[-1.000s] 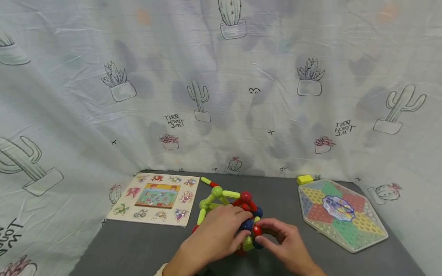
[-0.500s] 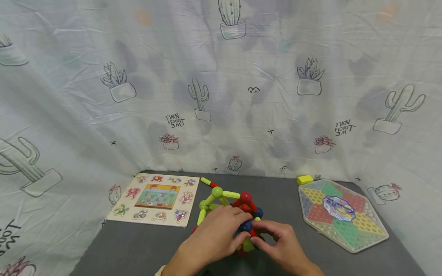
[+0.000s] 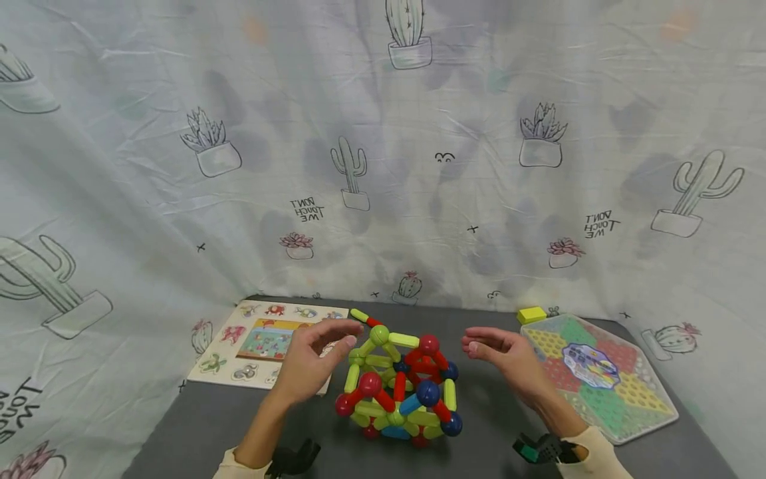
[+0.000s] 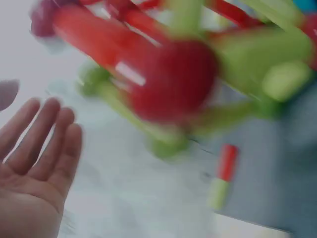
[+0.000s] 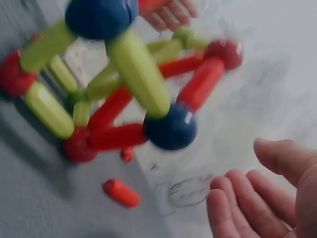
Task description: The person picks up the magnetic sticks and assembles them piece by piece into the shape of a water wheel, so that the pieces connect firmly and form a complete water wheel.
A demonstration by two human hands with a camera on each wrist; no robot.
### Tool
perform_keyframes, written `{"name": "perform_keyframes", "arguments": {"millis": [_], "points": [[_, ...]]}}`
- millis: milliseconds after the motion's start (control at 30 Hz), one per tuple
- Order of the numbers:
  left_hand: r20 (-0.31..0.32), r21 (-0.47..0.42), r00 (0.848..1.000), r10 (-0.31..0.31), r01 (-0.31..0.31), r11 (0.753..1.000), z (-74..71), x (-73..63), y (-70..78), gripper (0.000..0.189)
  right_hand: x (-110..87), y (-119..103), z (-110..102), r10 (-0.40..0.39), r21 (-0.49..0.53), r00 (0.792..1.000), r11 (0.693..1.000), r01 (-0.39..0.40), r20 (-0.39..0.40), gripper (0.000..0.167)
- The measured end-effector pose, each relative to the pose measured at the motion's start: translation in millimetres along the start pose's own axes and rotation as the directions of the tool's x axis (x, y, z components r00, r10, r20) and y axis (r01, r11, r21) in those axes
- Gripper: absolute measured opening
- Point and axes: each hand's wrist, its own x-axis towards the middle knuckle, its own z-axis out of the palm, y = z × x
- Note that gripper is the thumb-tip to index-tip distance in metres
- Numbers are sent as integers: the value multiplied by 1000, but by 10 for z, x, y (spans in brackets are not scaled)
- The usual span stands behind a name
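A ball-and-stick construction toy (image 3: 396,418) stands on the grey table between my hands, built of red, blue and green balls joined by green, red and blue sticks. My left hand (image 3: 308,362) hovers at its left side with relaxed fingers, apart from it and holding nothing. On the opposite side my right hand (image 3: 509,359) hangs in the air, also holding nothing, its fingers loosely extended. A red ball (image 4: 173,82) of the structure looms blurred in the left wrist view. In the right wrist view a blue ball (image 5: 171,126) joins red and green sticks.
Behind my left hand lies a wooden picture puzzle board (image 3: 227,372). At the right is a hexagonal Chinese checkers board (image 3: 622,399), with a yellow block (image 3: 531,315) behind it. Loose sticks lie beyond the structure, including an orange-red one (image 5: 122,193). A patterned curtain (image 3: 383,166) hangs behind.
Both hands have let go of the structure and moved apart, left hand to the left and right hand to the right. The red stick held by the right hand now sits in the structure.
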Motion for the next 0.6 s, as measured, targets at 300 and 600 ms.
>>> {"name": "perform_keyframes", "arguments": {"millis": [300,600], "points": [[31,-206,894,-447,444,872,51,-147,-699,37,453,382,36,204,24,973,978,-207,110,59],[179,-39,846,-503,517,855,340,-268,-884,27,767,492,291,190,-300,981,939,-167,47,32]]}}
